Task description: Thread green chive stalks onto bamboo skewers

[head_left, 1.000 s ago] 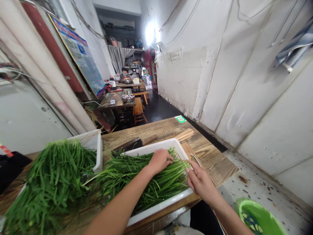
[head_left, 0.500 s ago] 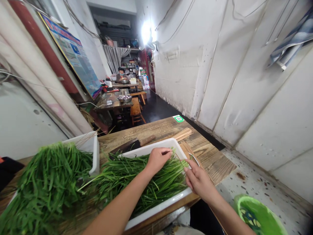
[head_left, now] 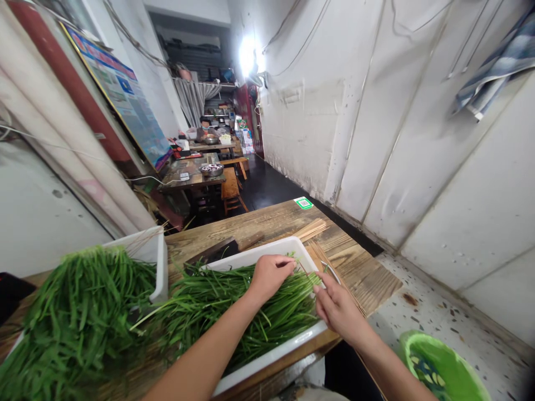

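Long green garlic chives (head_left: pixel 234 312) lie in a white plastic tray (head_left: pixel 267 365), their pale stem ends towards the right. Over the upper part of this tray, my left hand (head_left: pixel 272 275) is closed, thumb and fingertips pinched together above the stems. Just to its right, at the tray's right end, my right hand (head_left: pixel 339 309) has its fingers curled and its index finger extended at the pale ends. A thin brownish stick seems to lie between the two hands. What either pinch holds is too small to make out.
A second white tray (head_left: pixel 161 267) with heaped chives (head_left: pixel 83 312) stands on the left. Behind the near tray are a cleaver (head_left: pixel 213 250) and thin wooden skewers (head_left: pixel 311 229). A green basket (head_left: pixel 443 367) is on the floor. Farther back, a person (head_left: pixel 204 127) sits among tables.
My hands hold nearly the same pose over the chives. The whole view has shifted very slightly, with the surroundings a little farther left.
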Demonstrator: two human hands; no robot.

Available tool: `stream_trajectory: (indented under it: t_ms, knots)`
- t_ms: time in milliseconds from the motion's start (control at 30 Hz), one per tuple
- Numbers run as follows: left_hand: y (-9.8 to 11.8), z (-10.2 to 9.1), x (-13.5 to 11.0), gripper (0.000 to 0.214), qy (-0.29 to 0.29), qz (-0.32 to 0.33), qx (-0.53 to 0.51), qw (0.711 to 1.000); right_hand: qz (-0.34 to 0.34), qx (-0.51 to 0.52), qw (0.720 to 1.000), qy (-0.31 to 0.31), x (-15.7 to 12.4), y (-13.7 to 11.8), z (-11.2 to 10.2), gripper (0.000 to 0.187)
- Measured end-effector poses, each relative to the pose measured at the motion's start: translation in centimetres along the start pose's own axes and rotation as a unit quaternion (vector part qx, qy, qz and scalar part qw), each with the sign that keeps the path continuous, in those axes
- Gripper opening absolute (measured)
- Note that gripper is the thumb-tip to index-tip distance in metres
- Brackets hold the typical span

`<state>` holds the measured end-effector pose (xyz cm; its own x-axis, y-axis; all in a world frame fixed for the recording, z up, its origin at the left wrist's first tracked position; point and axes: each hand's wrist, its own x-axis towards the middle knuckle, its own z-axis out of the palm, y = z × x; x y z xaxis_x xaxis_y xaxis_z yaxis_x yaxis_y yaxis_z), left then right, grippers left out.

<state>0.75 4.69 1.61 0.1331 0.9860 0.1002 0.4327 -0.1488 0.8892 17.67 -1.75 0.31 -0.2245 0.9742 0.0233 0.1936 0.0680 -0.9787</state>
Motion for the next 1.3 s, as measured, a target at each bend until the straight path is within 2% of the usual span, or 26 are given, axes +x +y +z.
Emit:
stream_trajectory:
  t_ms: [833,1300]
  knots:
    - [-0.17,-0.01,0.11,0.022,0.004,0.018,0.023,1.000,0.000,-0.004,1.000,0.000,0.03,0.07,0.07,0.046]
    - [-0.29,0.01,-0.04,0.020,0.011,0.023,0.020,0.999,-0.005,-0.011,1.000,0.007,0.03,0.43,0.04,0.038]
